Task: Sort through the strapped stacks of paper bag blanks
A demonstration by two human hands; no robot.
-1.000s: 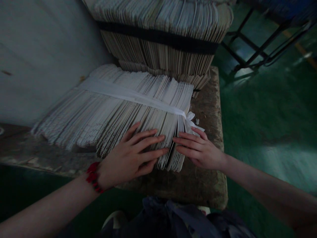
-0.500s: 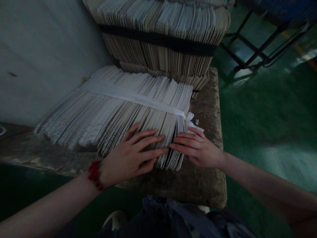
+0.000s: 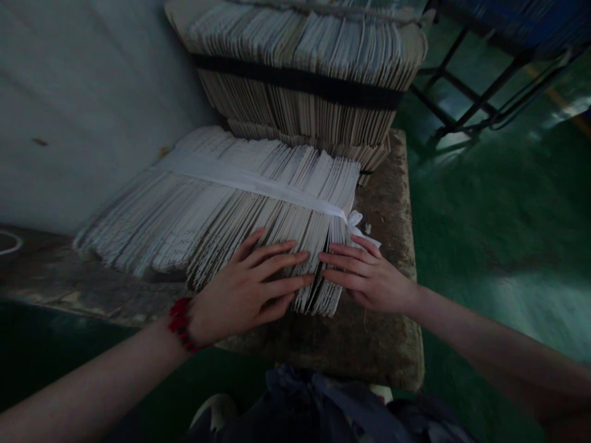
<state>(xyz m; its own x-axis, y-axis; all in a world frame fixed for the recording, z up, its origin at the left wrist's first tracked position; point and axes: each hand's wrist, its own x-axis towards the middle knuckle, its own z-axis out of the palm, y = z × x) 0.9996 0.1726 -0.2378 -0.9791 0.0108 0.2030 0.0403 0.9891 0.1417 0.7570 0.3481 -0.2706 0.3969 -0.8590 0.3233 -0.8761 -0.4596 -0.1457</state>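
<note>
A long bundle of thin, pale, flat pieces, perhaps card or folded paper [image 3: 221, 209], lies on a worn bench. Around it runs a white cloth strip [image 3: 258, 183], knotted in a bow [image 3: 353, 219] at the right end. My left hand [image 3: 252, 280], with a red beaded bracelet [image 3: 180, 323] at the wrist, rests on the near edges with fingers spread. My right hand [image 3: 364, 274] lies against the right end, fingers stretched out over the edges just below the bow. A narrow dark gap shows between the pieces near my fingertips.
Behind the bundle stands a taller stack [image 3: 300, 117] held by a black band [image 3: 295, 81]. A pale wall [image 3: 92, 111] rises on the left. The bench [image 3: 369, 344] ends close to my body. At the right are a green floor [image 3: 484, 246] and a dark metal frame [image 3: 475, 92].
The view has shifted slightly, so the bundle and stack sit a little further right and lower. Both hands keep nearly the same place on the bundle.
</note>
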